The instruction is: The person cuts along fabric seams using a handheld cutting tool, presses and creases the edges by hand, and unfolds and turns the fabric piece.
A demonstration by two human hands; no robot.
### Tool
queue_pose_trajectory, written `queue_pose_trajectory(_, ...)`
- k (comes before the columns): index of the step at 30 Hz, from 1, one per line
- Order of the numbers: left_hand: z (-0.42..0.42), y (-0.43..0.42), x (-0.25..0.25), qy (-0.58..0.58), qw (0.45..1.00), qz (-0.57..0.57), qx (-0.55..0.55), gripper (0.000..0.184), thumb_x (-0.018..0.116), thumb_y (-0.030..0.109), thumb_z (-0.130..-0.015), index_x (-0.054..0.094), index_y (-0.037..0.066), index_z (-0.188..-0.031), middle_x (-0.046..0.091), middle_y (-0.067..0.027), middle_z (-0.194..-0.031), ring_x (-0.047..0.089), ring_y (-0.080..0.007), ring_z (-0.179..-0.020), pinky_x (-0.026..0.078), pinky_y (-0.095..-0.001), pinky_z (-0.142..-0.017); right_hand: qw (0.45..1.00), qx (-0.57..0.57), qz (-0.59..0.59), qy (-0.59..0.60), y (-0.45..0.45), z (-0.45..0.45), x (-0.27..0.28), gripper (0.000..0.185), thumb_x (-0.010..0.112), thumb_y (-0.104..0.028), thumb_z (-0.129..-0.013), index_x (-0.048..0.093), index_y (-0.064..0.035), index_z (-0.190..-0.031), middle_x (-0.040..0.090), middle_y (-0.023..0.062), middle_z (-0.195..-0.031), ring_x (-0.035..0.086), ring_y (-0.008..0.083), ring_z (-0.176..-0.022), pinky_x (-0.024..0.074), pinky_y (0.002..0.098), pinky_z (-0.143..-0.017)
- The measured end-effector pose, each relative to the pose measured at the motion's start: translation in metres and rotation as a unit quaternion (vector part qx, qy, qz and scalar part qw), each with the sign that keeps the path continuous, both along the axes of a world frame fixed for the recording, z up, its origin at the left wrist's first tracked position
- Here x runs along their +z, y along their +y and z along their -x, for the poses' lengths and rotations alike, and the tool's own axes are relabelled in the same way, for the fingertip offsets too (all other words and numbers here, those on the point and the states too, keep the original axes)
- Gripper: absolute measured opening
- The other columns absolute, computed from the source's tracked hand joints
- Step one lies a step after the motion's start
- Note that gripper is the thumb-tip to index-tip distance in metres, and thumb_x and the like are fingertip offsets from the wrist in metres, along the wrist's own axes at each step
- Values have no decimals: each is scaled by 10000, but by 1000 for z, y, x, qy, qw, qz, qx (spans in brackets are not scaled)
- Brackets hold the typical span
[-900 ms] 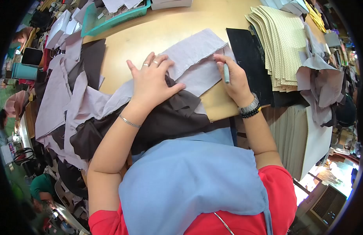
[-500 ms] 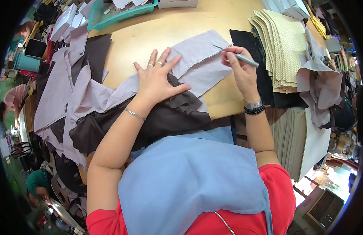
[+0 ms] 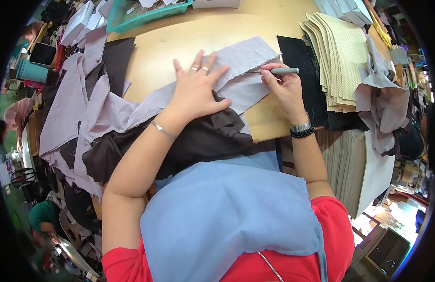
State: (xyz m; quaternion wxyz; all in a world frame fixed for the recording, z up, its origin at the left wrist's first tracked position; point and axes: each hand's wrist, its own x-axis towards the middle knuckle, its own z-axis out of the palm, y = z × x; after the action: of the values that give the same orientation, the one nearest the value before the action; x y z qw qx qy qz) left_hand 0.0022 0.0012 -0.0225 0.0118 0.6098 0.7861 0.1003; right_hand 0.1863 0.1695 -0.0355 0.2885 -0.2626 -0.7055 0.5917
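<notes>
My left hand (image 3: 195,91) lies with its fingers spread, pressing on pale lilac-grey fabric (image 3: 248,49) and on dark brown cloth (image 3: 189,141) bunched below it. Between the fingertips of my right hand (image 3: 284,89) is a slim pen-like tool (image 3: 285,71) with a grey handle. Its thin tip points left, at the seam edge running across the lilac fabric; whether it is a blade or a point I cannot make out. Below that edge, a second lilac layer (image 3: 243,91) lies on the table.
The wooden table (image 3: 180,35) carries a teal tray (image 3: 147,22) of scraps at the back. On the right stand a stack of cream textured sheets (image 3: 337,61), black material (image 3: 295,66) and crumpled lilac cloth (image 3: 382,98). More lilac fabric (image 3: 62,108) hangs over the left side.
My right hand has shifted slightly down and left, and the tool has turned to lie nearly level, its tip further left along the seam. My left hand has moved slightly right and up.
</notes>
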Motion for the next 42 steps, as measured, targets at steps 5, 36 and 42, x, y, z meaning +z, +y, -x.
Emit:
queue_pose_trajectory(5, 4, 27, -15, -59, 997, 4, -39, 808, 716, 693, -671, 583, 298, -1363, 413, -64, -1546, 291, -308, -1470, 89, -821, -1043, 1000, 17, 9, -8, 2, 5, -3, 128, 703, -108, -916, 664, -12, -992, 673, 10, -894, 608, 56, -794, 492, 213, -691)
queue_pose_trajectory(36, 5, 32, -16, -92, 995, 16, -21, 901, 712, 763, -601, 557, 349, -1386, 334, -44, -1593, 247, -299, -1488, 106, -826, -1038, 993, 46, 111, -19, 11, 13, 12, 143, 690, -157, -932, 624, -46, -993, 705, 54, -912, 635, 69, -769, 526, 218, -664)
queue_pose_trajectory(42, 5, 31, -18, -92, 995, 17, -25, 907, 719, 752, -609, 542, 347, -1401, 322, -48, -1598, 240, -313, -1489, 110, -827, -1034, 993, 57, 96, -41, 12, 16, 6, 148, 695, -160, -927, 623, -44, -984, 690, 29, -874, 627, 60, -744, 517, 208, -640)
